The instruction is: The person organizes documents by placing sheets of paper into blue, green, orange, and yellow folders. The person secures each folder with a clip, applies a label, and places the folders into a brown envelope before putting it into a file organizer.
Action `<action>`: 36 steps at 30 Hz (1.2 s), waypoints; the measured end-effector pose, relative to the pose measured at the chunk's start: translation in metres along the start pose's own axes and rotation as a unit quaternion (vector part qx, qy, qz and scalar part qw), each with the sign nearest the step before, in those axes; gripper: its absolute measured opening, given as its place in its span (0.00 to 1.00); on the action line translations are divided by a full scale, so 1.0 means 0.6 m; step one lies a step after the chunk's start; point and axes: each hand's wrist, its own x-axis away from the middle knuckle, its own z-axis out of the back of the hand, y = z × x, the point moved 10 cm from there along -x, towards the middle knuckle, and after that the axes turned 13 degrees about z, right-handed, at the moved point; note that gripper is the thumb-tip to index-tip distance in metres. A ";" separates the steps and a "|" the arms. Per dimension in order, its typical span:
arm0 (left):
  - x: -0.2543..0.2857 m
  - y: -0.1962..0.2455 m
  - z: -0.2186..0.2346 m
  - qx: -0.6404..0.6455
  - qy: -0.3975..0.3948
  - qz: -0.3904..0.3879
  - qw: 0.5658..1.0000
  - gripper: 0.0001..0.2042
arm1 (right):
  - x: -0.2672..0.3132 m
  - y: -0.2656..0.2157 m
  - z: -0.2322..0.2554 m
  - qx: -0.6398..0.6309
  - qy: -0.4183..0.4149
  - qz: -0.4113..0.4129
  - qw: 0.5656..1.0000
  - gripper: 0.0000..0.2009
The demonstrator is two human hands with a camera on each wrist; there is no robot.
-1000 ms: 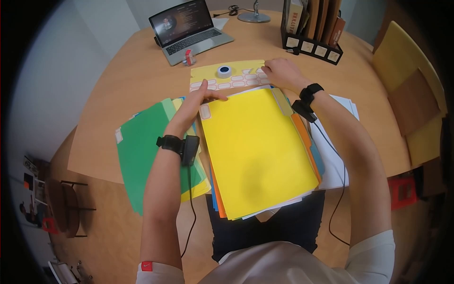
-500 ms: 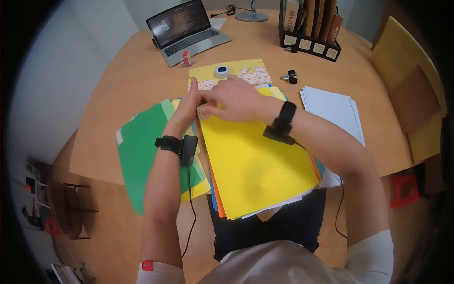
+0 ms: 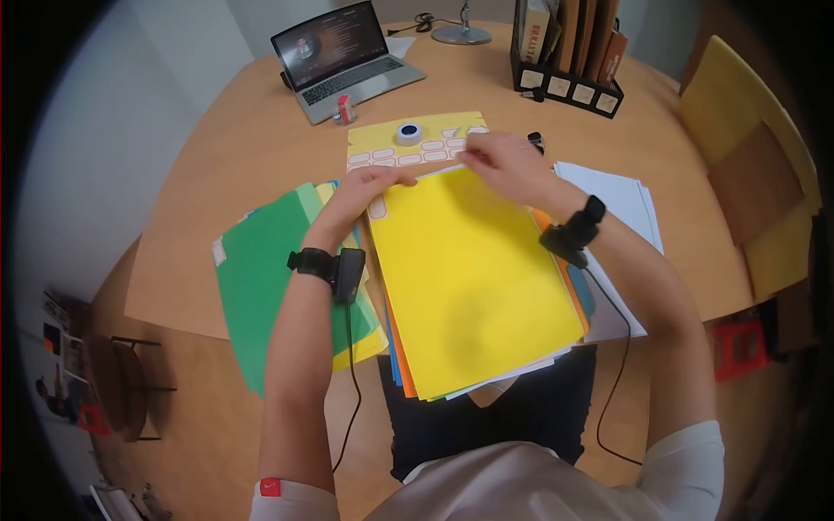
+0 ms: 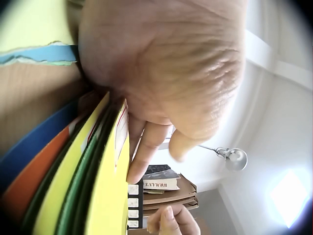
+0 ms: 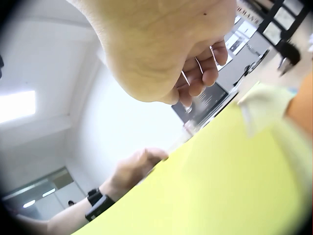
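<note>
Only in left wrist view: lamp head (image 4: 237, 159) beyond left hand (image 4: 161, 63)

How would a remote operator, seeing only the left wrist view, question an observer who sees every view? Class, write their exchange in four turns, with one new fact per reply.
Operator: My left wrist view shows the left hand at the edges of a stack of coloured card folders. What lies on the desk just beyond the stack, away from the person?
Observer: The head view shows a yellow sheet with red-bordered white labels there, a small white round object with a dark top resting on it.
Operator: And to the person's right of the stack?
Observer: Plain white paper sheets, partly hidden by the right arm.
</note>
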 end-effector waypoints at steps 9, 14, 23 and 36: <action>0.007 0.018 -0.014 -0.128 0.027 -0.044 0.990 0.10 | 0.346 0.304 0.164 -0.174 0.211 -0.273 0.922 0.17; 0.018 0.043 -0.020 -0.161 0.030 -0.074 0.984 0.09 | 0.420 0.311 0.157 -0.245 0.285 -0.311 0.873 0.17; 0.041 0.046 0.139 0.000 0.144 -0.080 0.986 0.13 | 0.410 0.318 0.143 -0.223 0.256 -0.260 0.904 0.16; 0.267 -0.094 0.362 -0.447 0.187 0.146 0.862 0.44 | 0.288 -0.005 0.165 -0.027 0.022 -0.118 0.992 0.14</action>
